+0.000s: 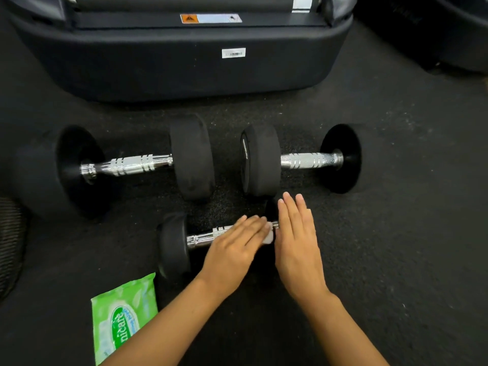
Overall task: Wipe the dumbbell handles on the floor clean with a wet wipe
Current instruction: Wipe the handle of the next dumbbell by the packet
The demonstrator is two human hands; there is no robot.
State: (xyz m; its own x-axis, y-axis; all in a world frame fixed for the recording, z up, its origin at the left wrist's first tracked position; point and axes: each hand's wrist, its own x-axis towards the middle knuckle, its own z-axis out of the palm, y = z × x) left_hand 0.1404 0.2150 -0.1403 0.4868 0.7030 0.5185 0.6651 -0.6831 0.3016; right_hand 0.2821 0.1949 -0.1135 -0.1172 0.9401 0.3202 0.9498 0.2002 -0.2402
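Three dumbbells with black ends and chrome handles lie on the black rubber floor. The small near dumbbell (174,247) lies in the middle, its right end hidden under my right hand (297,241), which rests flat on it with fingers straight. My left hand (235,247) lies over this dumbbell's handle and presses a white wet wipe (268,236) onto the bar; only a corner of the wipe shows past my fingertips. Behind are a big dumbbell at the left (126,165) and another at the right (309,161).
A green pack of wet wipes (122,315) lies on the floor at the lower left, beside my left forearm. The dark base of a gym machine (184,64) stands just behind the dumbbells. A ribbed dark object (10,241) sits at the left edge.
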